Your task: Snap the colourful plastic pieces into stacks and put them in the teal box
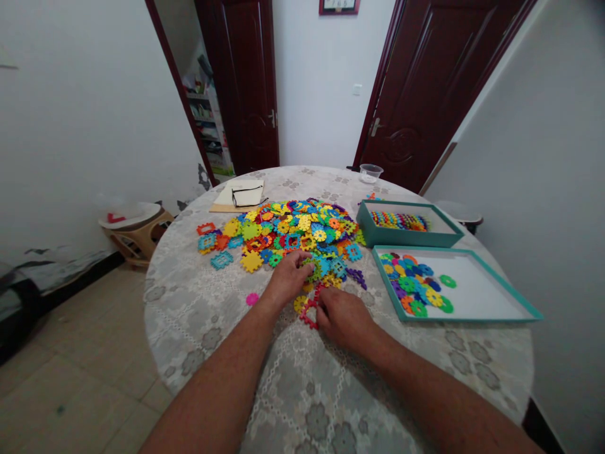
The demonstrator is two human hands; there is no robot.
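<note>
A large heap of colourful plastic interlocking pieces [302, 221], discs and square frames, lies on the round table. At its near edge, my left hand [289, 280] has thumb and fingers closed on a yellow-green toothed piece [314, 271]. Closer to me, my right hand [344, 316] is closed with its fingers on a red toothed frame [309, 318]. A yellow disc [300, 304] lies between the hands. Left of my left wrist sits a pink disc [252, 299], and a yellow toothed square [251, 261] is just beyond it. Part of the right hand's grip is hidden.
On the right, a shallow teal-rimmed tray [491, 318] holds loose discs. Behind it, a teal box [406, 238] contains rows of stacked pieces. Glasses [248, 197] rest on a pad [227, 205] at back left. A clear plastic bowl [370, 173] stands at the far edge.
</note>
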